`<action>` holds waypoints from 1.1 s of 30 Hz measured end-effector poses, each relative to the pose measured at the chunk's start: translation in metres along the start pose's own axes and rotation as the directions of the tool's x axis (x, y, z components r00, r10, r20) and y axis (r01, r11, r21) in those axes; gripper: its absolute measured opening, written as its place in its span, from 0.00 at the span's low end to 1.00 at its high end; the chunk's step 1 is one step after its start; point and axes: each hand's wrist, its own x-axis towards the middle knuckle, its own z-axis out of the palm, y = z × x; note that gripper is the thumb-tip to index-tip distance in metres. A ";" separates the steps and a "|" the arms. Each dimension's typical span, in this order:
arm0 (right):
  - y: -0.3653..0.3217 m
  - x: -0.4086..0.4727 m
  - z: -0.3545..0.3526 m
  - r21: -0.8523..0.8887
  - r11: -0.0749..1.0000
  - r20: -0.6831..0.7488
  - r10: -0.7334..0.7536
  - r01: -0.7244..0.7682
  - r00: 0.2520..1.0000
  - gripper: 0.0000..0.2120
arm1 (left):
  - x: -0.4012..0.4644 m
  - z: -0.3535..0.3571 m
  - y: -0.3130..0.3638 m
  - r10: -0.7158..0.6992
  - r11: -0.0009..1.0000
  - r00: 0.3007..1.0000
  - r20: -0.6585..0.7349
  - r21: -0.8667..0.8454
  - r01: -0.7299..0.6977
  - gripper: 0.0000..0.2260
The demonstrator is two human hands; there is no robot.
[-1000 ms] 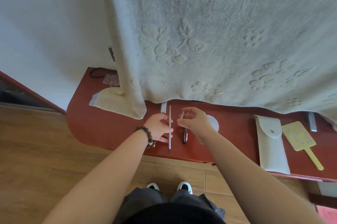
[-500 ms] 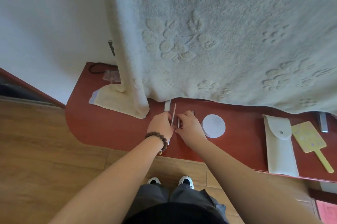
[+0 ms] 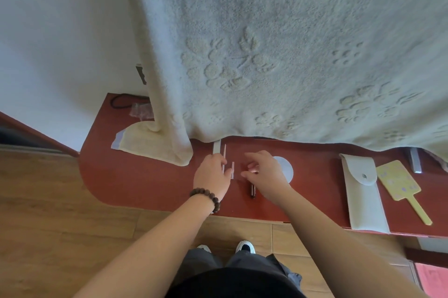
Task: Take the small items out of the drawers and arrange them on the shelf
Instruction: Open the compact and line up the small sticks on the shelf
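Note:
On the red-brown shelf [image 3: 150, 183] my left hand [image 3: 213, 176], with a bead bracelet on its wrist, holds a thin white stick [image 3: 224, 154] that points away from me. A shorter pale stick [image 3: 232, 171] lies just right of its fingers. My right hand [image 3: 265, 176] is close by on the right, fingers curled, pinching the upper end of a dark pen [image 3: 252, 191]. The pen's lower end sticks out toward me from under that hand. A white round disc [image 3: 287, 170] lies behind my right hand, partly hidden by it.
A thick cream blanket [image 3: 278, 55] hangs down over the back of the shelf. A white flap pouch [image 3: 361, 200] and a yellow paddle-shaped card [image 3: 397, 182] lie at the right. A folded cloth [image 3: 145, 142] and a black cable [image 3: 118, 101] sit at the left. Wooden floor lies below.
My hands were pressed together over the sticks half a second ago. They have drawn apart, the right hand moving right with the dark pen, and the disc is partly covered again.

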 end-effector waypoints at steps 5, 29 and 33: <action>0.015 -0.016 -0.024 -0.002 1.000 -0.153 0.001 -0.001 0.988 0.14 | -0.016 0.017 0.024 0.115 0.992 0.988 0.106 0.045 -0.120 0.08; -0.002 -0.031 -0.065 0.335 0.942 -0.128 0.052 -0.007 0.990 0.29 | -0.025 -0.006 0.063 0.063 0.881 0.922 0.381 -0.455 0.127 0.03; -0.018 -0.030 -0.084 0.559 0.828 0.040 0.038 -0.053 0.999 0.29 | -0.029 -0.030 0.068 0.136 0.792 0.863 0.487 -0.576 0.200 0.04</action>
